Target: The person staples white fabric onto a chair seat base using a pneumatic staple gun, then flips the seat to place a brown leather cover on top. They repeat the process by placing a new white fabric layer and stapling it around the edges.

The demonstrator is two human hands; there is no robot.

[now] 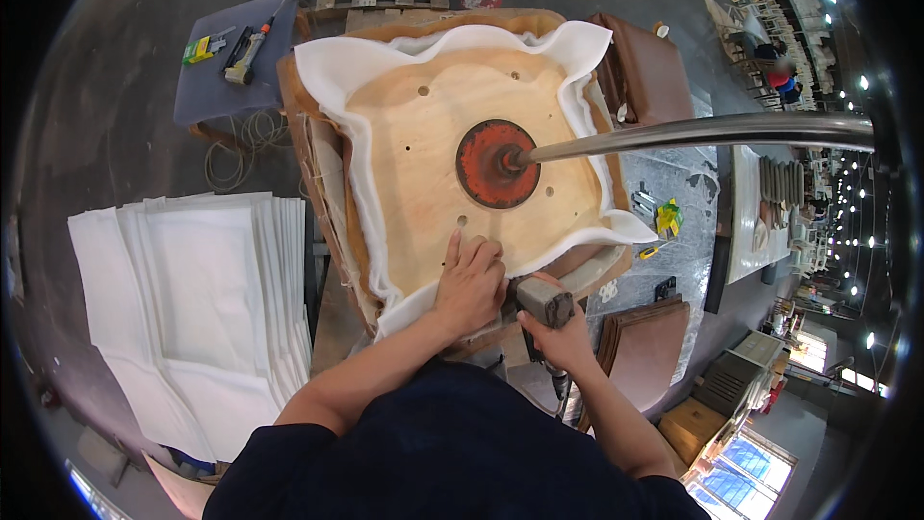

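A pale plywood board [423, 169] lies in a padded, brown-edged frame, with white padding [361, 183] standing up in waves around its sides. A red round pad [472, 149] on a metal rod rests on the board's middle. My left hand [470, 279] lies on the board's near edge, over the padding there. Its index finger is stretched out and the others are slightly bent; the thumb is hidden. In my right hand [563, 332] is a grey staple gun [545, 300], its nose close beside my left hand at the near edge. A hose fitting hangs below it.
White padding sheets [202, 289] are stacked at left. A grey cushion [217, 87] bears another tool [247, 53]. Brown padded seats [654, 72] stand at right, and brown panels [640, 347] nearer. The metal rod [693, 135] reaches in from the right.
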